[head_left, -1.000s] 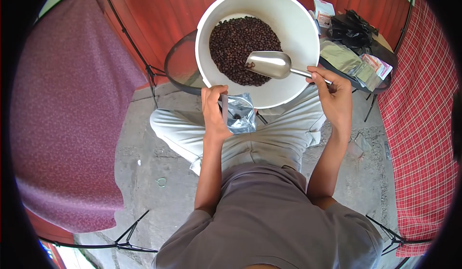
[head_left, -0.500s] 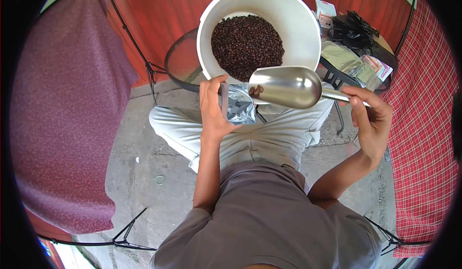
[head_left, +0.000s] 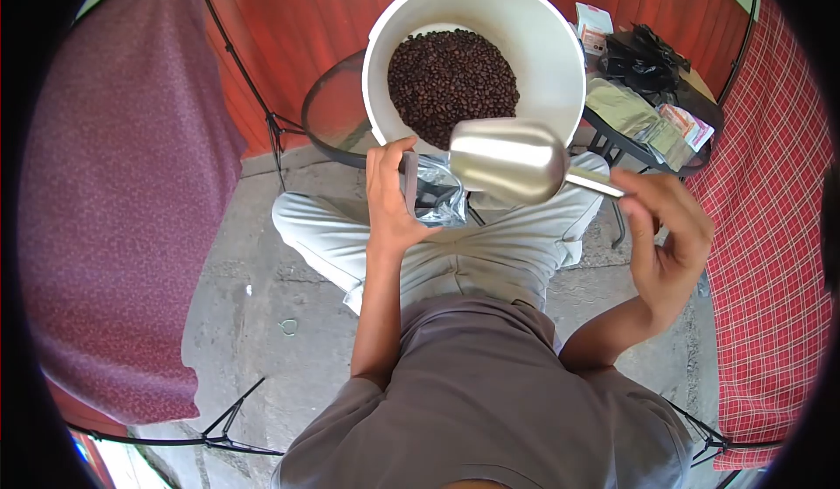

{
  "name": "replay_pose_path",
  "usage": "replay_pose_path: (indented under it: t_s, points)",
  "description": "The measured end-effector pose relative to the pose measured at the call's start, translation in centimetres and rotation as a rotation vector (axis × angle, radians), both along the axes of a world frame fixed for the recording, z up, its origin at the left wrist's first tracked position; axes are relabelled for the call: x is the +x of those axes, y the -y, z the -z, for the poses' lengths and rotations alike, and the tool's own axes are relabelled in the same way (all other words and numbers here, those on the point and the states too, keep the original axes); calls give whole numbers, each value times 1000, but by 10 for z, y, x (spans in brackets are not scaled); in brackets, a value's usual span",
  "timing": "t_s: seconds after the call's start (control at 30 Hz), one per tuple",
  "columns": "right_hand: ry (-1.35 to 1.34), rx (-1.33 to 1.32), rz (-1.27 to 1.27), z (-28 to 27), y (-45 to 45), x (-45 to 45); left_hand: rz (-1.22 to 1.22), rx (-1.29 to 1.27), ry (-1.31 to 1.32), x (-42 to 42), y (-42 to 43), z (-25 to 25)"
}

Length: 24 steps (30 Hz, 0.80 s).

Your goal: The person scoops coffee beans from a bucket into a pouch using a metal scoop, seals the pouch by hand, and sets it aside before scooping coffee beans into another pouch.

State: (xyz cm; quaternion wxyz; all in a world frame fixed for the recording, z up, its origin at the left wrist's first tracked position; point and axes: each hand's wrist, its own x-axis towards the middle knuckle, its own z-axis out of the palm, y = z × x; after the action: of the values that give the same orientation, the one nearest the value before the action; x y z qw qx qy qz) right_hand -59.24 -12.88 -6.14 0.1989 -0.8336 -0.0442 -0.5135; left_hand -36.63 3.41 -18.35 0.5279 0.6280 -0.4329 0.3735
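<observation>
My left hand [head_left: 391,193] is closed around the side of a silvery foil bag [head_left: 442,199], whose mouth is held open. A metal scoop [head_left: 509,158] is tipped over, its lip at the bag's opening and its rounded back toward me. The fingers of my right hand [head_left: 667,231] grip the end of the scoop's handle. No beans show in the scoop from this side. Behind the bag and scoop is a white bucket [head_left: 553,60] with dark roasted coffee beans [head_left: 452,85] in its bottom.
A round dark table [head_left: 337,113] stands behind the bucket. Flat pouches [head_left: 623,104], a black plastic bag [head_left: 643,56] and printed packets [head_left: 685,126] lie on its right side. Purple cloth [head_left: 122,200] hangs at left, red checked cloth [head_left: 770,253] at right.
My right hand has tilted the scoop further over and moved a little left. The few beans seen in its mouth are out of sight. My left hand and the bag are almost still.
</observation>
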Motion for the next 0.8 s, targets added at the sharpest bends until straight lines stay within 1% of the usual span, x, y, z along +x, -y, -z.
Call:
replay_pose_path:
  t_s: [0.03, 0.1, 0.13, 0.17, 0.27, 0.37, 0.47, 0.6, 0.8]
  points:
    - [-15, 15, 84, 2, 6, 1, -14, 9, 32, 1, 0, 0]
    - [-34, 122, 138, 7, 10, 14, -41, 28, 97, 4, -1, 1]
    - [-41, 177, 165, 8, 10, 19, -27, 13, 83, 2, 0, 2]
    - [-139, 232, 218, 7, 9, 24, -14, -3, 71, 1, 2, 4]
    - [-277, 144, 188, 22, 10, 58, 0, -18, 78, -4, 3, 1]
    - [-314, 93, 194, 24, 6, 99, -4, -6, 127, -4, 4, 3]
    - [-276, 17, 213, 33, 9, 146, -7, -20, 159, -5, 7, 5]
    - [-182, 31, 199, 15, 17, 174, -18, -22, 162, -4, 6, 2]
    - [-111, 77, 291, -7, 20, 164, -15, -33, 185, -6, 4, -1]
